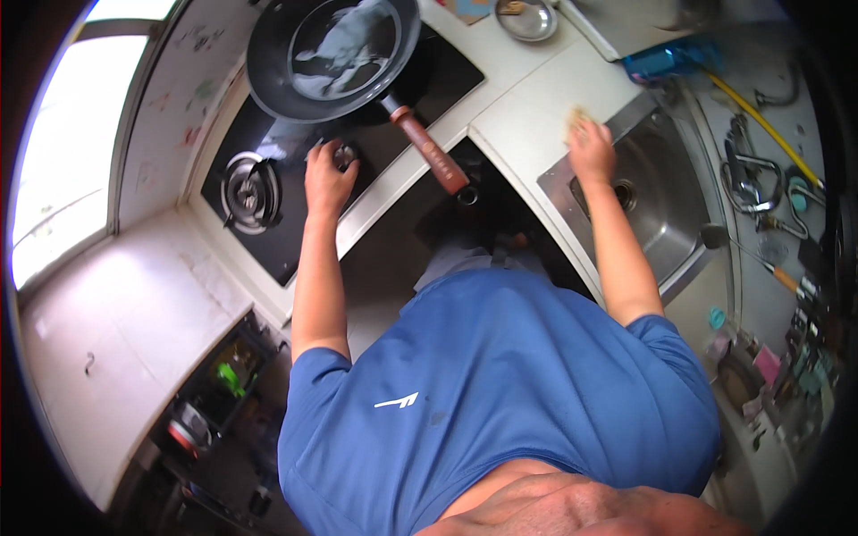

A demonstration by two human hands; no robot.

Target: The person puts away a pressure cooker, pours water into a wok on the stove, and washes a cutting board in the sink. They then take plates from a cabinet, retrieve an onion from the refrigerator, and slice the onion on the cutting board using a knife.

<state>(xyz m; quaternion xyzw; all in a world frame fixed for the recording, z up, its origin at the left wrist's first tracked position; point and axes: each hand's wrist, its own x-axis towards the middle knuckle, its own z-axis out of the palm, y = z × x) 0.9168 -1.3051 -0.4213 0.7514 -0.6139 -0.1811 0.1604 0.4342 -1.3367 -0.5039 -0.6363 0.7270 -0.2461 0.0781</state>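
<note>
My left hand (pixel 327 175) is at the black glass gas hob (pixel 295 151), its thumb and fingers around a round control knob (pixel 344 157). Just beyond it a dark frying pan (pixel 268 74) sits over the far burner, with a wet, shiny inside. The pan's brown handle (pixel 429 149) sticks out past the hob's front edge towards me. My right hand (pixel 591 149) is over the white countertop (pixel 529 110) beside the sink. It grips a pale tan piece (pixel 576 122), blurred, perhaps a sponge or cloth, which appears to touch the counter.
A stainless steel sink (pixel 677 221) lies right of my right arm. Behind it are a blue bottle (pixel 660 61) and a yellow stick (pixel 764 117). A small metal bowl (pixel 526 20) stands at the back. The near burner (pixel 249 193) is bare; a ladle (pixel 714 236) hangs over the right counter.
</note>
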